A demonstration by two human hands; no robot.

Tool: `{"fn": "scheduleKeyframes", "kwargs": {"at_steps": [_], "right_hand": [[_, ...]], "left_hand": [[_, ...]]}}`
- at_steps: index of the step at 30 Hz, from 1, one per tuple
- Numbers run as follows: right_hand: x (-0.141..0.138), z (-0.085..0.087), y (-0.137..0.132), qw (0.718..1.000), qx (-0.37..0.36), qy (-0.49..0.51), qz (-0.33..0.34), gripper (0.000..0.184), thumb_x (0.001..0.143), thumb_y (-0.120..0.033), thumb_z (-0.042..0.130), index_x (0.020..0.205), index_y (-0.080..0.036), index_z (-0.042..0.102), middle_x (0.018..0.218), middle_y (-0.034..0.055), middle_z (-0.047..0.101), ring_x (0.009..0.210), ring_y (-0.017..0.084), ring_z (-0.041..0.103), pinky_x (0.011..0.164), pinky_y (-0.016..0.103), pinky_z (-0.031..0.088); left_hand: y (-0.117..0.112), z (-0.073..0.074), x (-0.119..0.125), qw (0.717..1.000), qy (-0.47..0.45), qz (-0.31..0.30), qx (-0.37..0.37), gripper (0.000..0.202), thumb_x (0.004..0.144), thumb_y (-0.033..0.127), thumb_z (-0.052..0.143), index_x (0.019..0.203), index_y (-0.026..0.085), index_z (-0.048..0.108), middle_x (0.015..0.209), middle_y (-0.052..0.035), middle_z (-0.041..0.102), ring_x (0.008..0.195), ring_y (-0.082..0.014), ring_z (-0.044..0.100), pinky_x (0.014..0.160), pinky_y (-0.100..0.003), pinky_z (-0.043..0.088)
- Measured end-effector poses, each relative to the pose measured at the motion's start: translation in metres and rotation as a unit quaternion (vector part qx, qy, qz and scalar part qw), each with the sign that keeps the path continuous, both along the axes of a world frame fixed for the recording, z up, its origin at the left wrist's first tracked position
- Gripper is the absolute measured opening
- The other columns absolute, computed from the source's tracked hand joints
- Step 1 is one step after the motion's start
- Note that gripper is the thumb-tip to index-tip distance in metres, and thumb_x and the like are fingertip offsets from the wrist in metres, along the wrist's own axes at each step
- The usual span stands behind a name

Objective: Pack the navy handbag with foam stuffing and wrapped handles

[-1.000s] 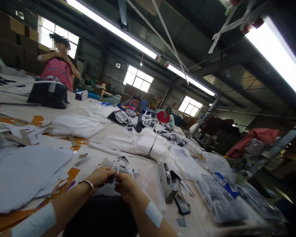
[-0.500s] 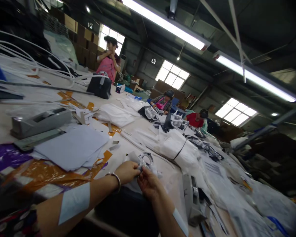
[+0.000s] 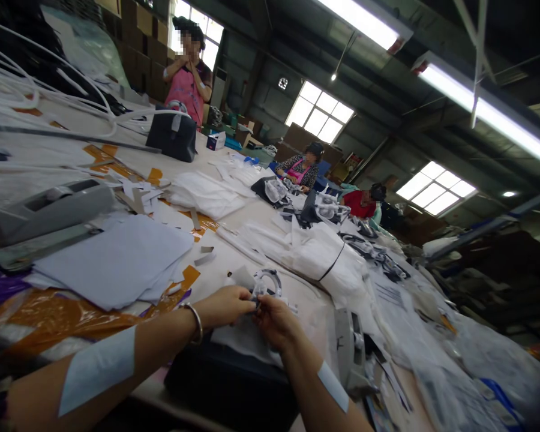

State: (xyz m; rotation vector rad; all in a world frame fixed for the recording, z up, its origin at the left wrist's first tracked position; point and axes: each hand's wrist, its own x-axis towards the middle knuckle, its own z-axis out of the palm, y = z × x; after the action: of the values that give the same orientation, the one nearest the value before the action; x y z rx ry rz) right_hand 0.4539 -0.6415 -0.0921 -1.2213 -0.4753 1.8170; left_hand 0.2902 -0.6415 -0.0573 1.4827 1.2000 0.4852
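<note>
A dark handbag [image 3: 229, 381] stands at the near table edge in front of me, with white sheet material over its top. Above it rises a curved bag handle [image 3: 272, 279] in pale wrapping. My left hand [image 3: 229, 306] pinches at the handle's base, fingers closed. From the other side my right hand [image 3: 276, 321] is closed at the same spot, fingertips nearly touching those of the left. The small part between the fingertips is partly hidden.
On the left lie a stack of white paper [image 3: 117, 258] and a grey tape dispenser [image 3: 49, 207]. A second tape dispenser [image 3: 351, 348] stands right of my hands. Bundled white sheets [image 3: 315, 255] lie beyond. Another dark bag [image 3: 173, 135] stands near a person in pink [image 3: 186, 90].
The view has tilted and shifted slightly, and more of the dark bag and the white sheet on it shows. Both hands stay closed at the handle, with small finger movement.
</note>
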Motion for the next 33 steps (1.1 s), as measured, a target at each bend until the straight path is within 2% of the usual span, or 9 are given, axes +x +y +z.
{"fn": "scheduleKeyframes", "kwargs": {"at_steps": [3, 6, 10, 14, 17, 21, 25, 29, 33], "right_hand": [[-0.004, -0.003, 0.003, 0.998, 0.054, -0.027, 0.006, 0.009, 0.065, -0.018, 0.066, 0.070, -0.014, 0.060, 0.054, -0.0034, 0.054, 0.048, 0.008, 0.048, 0.054, 0.021, 0.044], [-0.007, -0.008, 0.002, 0.992, 0.105, -0.056, 0.047, 0.012, 0.064, -0.020, 0.066, 0.075, -0.016, 0.062, 0.058, -0.0034, 0.055, 0.052, 0.009, 0.048, 0.057, 0.022, 0.043], [-0.012, -0.014, 0.001, 0.983, 0.138, -0.075, 0.097, 0.026, 0.063, -0.022, 0.065, 0.089, -0.018, 0.065, 0.077, 0.0002, 0.064, 0.065, 0.012, 0.054, 0.069, 0.027, 0.045], [-0.014, -0.017, 0.001, 0.977, 0.134, -0.098, 0.137, 0.027, 0.062, -0.023, 0.065, 0.088, -0.019, 0.066, 0.079, 0.0003, 0.064, 0.072, 0.015, 0.057, 0.076, 0.030, 0.044], [-0.014, -0.019, 0.001, 0.969, 0.118, -0.137, 0.167, 0.025, 0.063, -0.022, 0.063, 0.088, -0.017, 0.066, 0.076, 0.0000, 0.064, 0.067, 0.013, 0.054, 0.069, 0.027, 0.041], [-0.013, -0.023, 0.003, 0.950, 0.112, -0.219, 0.190, 0.018, 0.065, -0.023, 0.060, 0.080, -0.015, 0.064, 0.059, -0.0026, 0.055, 0.052, 0.009, 0.042, 0.055, 0.024, 0.032], [-0.012, -0.025, 0.003, 0.947, 0.103, -0.234, 0.192, 0.018, 0.064, -0.025, 0.061, 0.078, -0.014, 0.064, 0.059, -0.0021, 0.054, 0.053, 0.010, 0.044, 0.054, 0.024, 0.033], [-0.011, -0.025, 0.001, 0.954, 0.094, -0.217, 0.186, 0.019, 0.063, -0.026, 0.062, 0.079, -0.014, 0.064, 0.063, -0.0011, 0.058, 0.057, 0.010, 0.047, 0.057, 0.024, 0.035], [-0.010, -0.025, -0.001, 0.960, 0.075, -0.204, 0.175, 0.020, 0.062, -0.026, 0.065, 0.080, -0.016, 0.064, 0.069, 0.0006, 0.062, 0.063, 0.012, 0.053, 0.062, 0.025, 0.039]], "left_hand": [[0.014, -0.001, -0.019, 0.993, -0.049, 0.107, 0.016, 0.046, 0.074, 0.046, 0.051, 0.105, 0.014, 0.062, 0.076, -0.0011, 0.062, 0.056, -0.0128, 0.050, 0.054, -0.024, 0.039], [0.027, -0.018, -0.040, 0.982, -0.020, 0.183, 0.052, 0.048, 0.072, 0.049, 0.054, 0.104, 0.013, 0.061, 0.095, -0.0061, 0.064, 0.075, -0.0173, 0.057, 0.065, -0.026, 0.043], [0.029, -0.042, -0.051, 0.986, 0.071, 0.150, 0.007, 0.052, 0.069, 0.049, 0.057, 0.107, 0.013, 0.059, 0.095, -0.0077, 0.063, 0.085, -0.0216, 0.059, 0.072, -0.029, 0.042], [0.026, -0.051, -0.048, 0.987, 0.079, 0.138, -0.001, 0.055, 0.065, 0.044, 0.061, 0.109, 0.012, 0.057, 0.093, -0.0068, 0.063, 0.086, -0.0214, 0.059, 0.072, -0.028, 0.042], [0.027, -0.054, -0.047, 0.987, 0.088, 0.131, 0.005, 0.058, 0.064, 0.042, 0.064, 0.112, 0.012, 0.057, 0.094, -0.0067, 0.063, 0.087, -0.0208, 0.060, 0.073, -0.027, 0.042], [0.030, -0.058, -0.044, 0.986, 0.114, 0.121, 0.014, 0.058, 0.063, 0.038, 0.065, 0.115, 0.012, 0.056, 0.092, -0.0062, 0.063, 0.082, -0.0201, 0.060, 0.068, -0.026, 0.042], [0.030, -0.058, -0.040, 0.988, 0.109, 0.110, 0.022, 0.061, 0.061, 0.035, 0.067, 0.117, 0.014, 0.054, 0.083, -0.0035, 0.063, 0.075, -0.0190, 0.061, 0.062, -0.025, 0.041], [0.027, -0.055, -0.038, 0.989, 0.065, 0.116, -0.059, 0.055, 0.058, 0.032, 0.068, 0.108, 0.014, 0.056, 0.068, 0.0009, 0.058, 0.056, -0.0132, 0.052, 0.050, -0.023, 0.034], [0.020, -0.050, -0.041, 0.976, -0.099, 0.128, -0.149, 0.051, 0.063, 0.037, 0.065, 0.107, 0.015, 0.054, 0.059, 0.0067, 0.046, 0.044, -0.0061, 0.034, 0.044, -0.021, 0.018]]}}
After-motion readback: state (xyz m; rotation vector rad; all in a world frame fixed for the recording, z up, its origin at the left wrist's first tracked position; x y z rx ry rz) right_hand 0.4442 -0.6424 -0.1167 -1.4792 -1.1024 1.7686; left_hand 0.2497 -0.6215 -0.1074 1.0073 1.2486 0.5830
